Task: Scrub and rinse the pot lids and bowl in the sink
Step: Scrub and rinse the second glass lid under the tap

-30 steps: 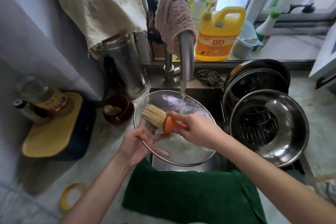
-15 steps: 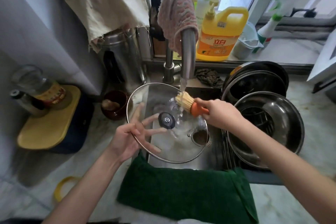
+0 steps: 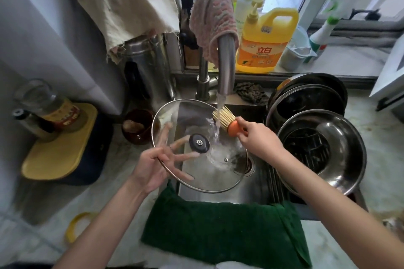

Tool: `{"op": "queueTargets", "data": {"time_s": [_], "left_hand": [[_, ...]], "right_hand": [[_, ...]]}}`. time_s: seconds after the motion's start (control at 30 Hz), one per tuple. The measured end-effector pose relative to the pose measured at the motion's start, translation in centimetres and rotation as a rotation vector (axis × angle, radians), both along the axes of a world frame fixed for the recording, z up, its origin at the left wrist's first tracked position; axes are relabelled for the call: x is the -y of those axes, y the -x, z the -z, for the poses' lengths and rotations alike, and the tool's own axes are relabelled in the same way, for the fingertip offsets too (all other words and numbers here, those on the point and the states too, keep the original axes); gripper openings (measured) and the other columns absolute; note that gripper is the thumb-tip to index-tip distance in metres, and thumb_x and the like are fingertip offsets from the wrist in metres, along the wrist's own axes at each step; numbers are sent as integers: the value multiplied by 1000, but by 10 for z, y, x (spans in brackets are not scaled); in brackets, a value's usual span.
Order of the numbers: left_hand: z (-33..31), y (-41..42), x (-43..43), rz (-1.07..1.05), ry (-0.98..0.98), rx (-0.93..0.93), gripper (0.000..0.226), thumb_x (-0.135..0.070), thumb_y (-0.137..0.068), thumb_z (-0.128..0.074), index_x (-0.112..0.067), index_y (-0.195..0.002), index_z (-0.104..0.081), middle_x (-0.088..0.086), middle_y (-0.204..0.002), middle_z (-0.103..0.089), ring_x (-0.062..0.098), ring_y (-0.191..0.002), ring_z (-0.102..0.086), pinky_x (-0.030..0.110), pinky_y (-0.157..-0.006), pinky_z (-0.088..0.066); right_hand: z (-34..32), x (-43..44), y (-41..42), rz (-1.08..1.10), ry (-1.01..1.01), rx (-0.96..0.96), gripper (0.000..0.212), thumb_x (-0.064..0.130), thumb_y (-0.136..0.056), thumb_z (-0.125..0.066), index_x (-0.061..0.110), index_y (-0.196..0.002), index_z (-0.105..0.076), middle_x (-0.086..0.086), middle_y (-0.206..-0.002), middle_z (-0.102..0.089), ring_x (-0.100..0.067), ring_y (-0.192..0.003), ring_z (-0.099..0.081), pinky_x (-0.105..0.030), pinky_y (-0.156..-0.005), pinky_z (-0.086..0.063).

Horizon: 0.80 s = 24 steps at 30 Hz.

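You hold the glass lid point(image 3: 209, 179) tilted over the sink point(image 3: 251, 190), directly beneath the faucet point(image 3: 226, 61). This way the running water strikes the glass beside the knob point(image 3: 199, 143) and drains into the basin rather than onto the counter. Your left hand point(image 3: 150, 166) is not clenched. Its fingers are straight and fanned wide under the glass at the near-left rim, apparently to prop the broad disc evenly. Your right hand point(image 3: 260, 140) grasps the orange handle of the brush point(image 3: 227, 120), with the bristles turned into the stream above the lid's far edge. I judge this to be wetting or rinsing the bristles for scrubbing. The steel bowl point(image 3: 345, 137) sits to the right, clear of the stream. A green towel point(image 3: 218, 229) lies over the sink's front edge, likely to catch drips.
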<state>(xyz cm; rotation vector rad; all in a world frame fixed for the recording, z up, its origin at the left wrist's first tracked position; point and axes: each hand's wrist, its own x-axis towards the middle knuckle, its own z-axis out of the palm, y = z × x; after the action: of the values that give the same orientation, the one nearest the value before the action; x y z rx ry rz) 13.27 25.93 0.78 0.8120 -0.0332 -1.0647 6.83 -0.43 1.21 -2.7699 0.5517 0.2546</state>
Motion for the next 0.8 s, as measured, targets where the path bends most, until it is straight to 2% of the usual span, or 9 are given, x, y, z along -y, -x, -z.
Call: {"op": "queueTargets", "data": {"time_s": [0.17, 0.27, 0.33, 0.43, 0.5, 0.57, 0.63, 0.7, 0.8], "left_hand": [[0, 3, 13, 117, -9, 19, 110, -5, -52, -56, -44, -147, -17, 17, -146, -40, 52, -122, -47, 62, -63, -53], [3, 2, 17, 108, -28, 76, 106, -10, -49, -66, -33, -145, -29, 18, -140, -46, 48, -119, -51, 68, -67, -49], [8, -1, 14, 60, -22, 37, 112, -11, -43, -72, -37, -144, -30, 17, -137, -49, 45, -116, -55, 70, -66, -49], [12, -1, 11, 71, 25, -45, 118, -6, -45, -70, -45, -146, -22, 16, -144, -41, 53, -123, -45, 67, -62, -51], [8, -1, 16, 105, -4, -6, 113, -3, -50, -63, -49, -144, -21, 15, -147, -37, 52, -122, -46, 66, -61, -52], [2, 0, 25, 142, -50, 28, 103, 0, -58, -48, -51, -143, -20, 13, -146, -39, 50, -119, -50, 66, -62, -52], [-2, 0, 31, 151, -92, 67, 94, -1, -62, -40, -50, -140, -21, 12, -140, -47, 46, -117, -54, 67, -65, -52], [-1, 2, 31, 128, -117, 99, 87, -2, -63, -40, -41, -140, -29, 14, -135, -52, 41, -112, -58, 69, -67, -50], [3, -1, 22, 29, -116, 55, 96, -2, -62, -44, -44, -145, -23, 12, -133, -54, 38, -107, -61, 68, -66, -50]], "right_hand": [[-6, -44, -18, -79, -166, 215, 56, 32, -93, -49, 39, -146, -31, -11, -100, -69, -32, -85, -66, -42, -72, -53], [-17, -55, 1, -333, -164, 169, 59, 32, -92, -51, 41, -146, -29, -7, -103, -67, -28, -87, -65, -36, -71, -51], [-23, -41, 23, -424, -74, 64, 59, 34, -91, -51, 46, -144, -28, -1, -97, -68, -23, -82, -66, -28, -64, -47], [-23, -9, 38, -219, 53, -112, 56, 37, -92, -48, 48, -144, -28, -2, -105, -67, -25, -91, -65, -31, -69, -46], [-16, -8, 31, -33, 45, -64, 55, 35, -94, -45, 43, -146, -27, -7, -109, -66, -29, -93, -64, -36, -73, -49], [-11, -26, 15, 92, -84, 44, 56, 32, -94, -45, 38, -147, -26, -11, -109, -66, -31, -93, -64, -40, -77, -52], [-7, -53, 12, 72, -217, 112, 58, 31, -93, -49, 38, -147, -29, -11, -107, -67, -29, -91, -64, -39, -76, -53], [-13, -70, 29, -51, -320, 122, 58, 32, -91, -52, 44, -144, -31, -4, -97, -69, -21, -76, -64, -32, -65, -52], [-20, -60, 59, -200, -248, -2, 59, 35, -91, -51, 52, -142, -27, 4, -93, -68, -14, -65, -58, -31, -60, -48]]}}
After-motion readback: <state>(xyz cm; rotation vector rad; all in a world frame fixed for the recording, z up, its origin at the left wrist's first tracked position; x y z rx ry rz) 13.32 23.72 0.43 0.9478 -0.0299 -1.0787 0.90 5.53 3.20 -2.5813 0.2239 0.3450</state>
